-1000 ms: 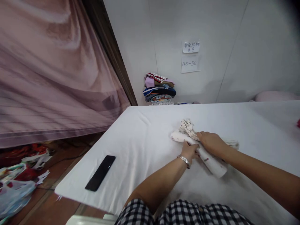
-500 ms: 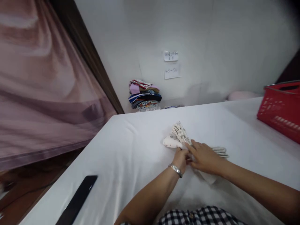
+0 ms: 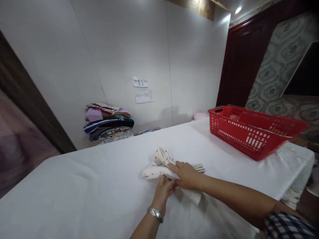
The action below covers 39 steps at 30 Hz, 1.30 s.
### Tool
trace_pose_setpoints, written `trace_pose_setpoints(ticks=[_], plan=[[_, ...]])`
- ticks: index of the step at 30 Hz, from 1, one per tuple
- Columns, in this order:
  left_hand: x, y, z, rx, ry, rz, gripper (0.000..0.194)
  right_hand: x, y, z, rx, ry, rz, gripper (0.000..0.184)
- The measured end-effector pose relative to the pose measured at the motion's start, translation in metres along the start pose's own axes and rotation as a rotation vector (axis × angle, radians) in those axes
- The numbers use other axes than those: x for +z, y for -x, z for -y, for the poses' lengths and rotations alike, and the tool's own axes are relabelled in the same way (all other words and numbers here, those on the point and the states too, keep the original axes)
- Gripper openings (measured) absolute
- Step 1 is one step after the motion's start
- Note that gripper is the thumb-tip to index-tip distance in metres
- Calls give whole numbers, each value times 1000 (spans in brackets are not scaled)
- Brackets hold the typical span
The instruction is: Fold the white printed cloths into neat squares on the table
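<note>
A white cloth (image 3: 153,171) with a small dark print lies bunched on the white-covered table, and its stacked folds fan out at the top and to the right. My left hand (image 3: 164,190), a silver bracelet on its wrist, pinches the cloth's near edge from the front. Across the middle of the cloth rests my right hand (image 3: 188,175), its fingers closed over the folds and its thumb side close to the left fingertips. A loose flap of the cloth hangs out below the right hand. The fabric under both palms is hidden.
A red plastic basket (image 3: 236,141) with metal handles stands at the table's right end. Behind the far edge is a stack of folded clothes (image 3: 109,122) against the wall. Paper notes (image 3: 143,95) hang above. The white table cover (image 3: 62,189) spreads to the left.
The view has swung right, bringing the whole basket and the door into sight; the dark flat object at lower left has left the frame. Both hands stay on the cloth, with little change in grip.
</note>
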<state>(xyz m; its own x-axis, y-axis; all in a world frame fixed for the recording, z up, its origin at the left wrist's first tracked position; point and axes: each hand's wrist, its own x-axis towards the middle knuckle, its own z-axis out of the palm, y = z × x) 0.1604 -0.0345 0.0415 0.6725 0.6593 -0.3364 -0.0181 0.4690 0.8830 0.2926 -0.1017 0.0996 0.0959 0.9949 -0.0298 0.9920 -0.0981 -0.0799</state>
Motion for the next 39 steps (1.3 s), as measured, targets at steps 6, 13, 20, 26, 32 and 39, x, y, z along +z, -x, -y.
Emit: trace_pose_setpoints(ticks=[6, 13, 20, 26, 32, 39], plan=[[-32, 1, 20, -61, -90, -113, 62, -2, -1, 3, -33, 18, 25, 71], [-48, 23, 25, -96, -72, -136, 61, 4, -1, 0, -51, -66, 17, 67], [-40, 24, 12, -32, 112, -57, 67, 11, -4, 0, -80, -385, -56, 64], [-49, 18, -26, 119, 97, -254, 64, 11, -31, 26, -44, -622, -87, 68], [-72, 7, -44, 206, 150, -425, 55, 29, -70, 44, -23, -960, -49, 81], [-107, -4, -29, 119, 61, -516, 49, 35, -97, 21, 106, -946, 42, 79]])
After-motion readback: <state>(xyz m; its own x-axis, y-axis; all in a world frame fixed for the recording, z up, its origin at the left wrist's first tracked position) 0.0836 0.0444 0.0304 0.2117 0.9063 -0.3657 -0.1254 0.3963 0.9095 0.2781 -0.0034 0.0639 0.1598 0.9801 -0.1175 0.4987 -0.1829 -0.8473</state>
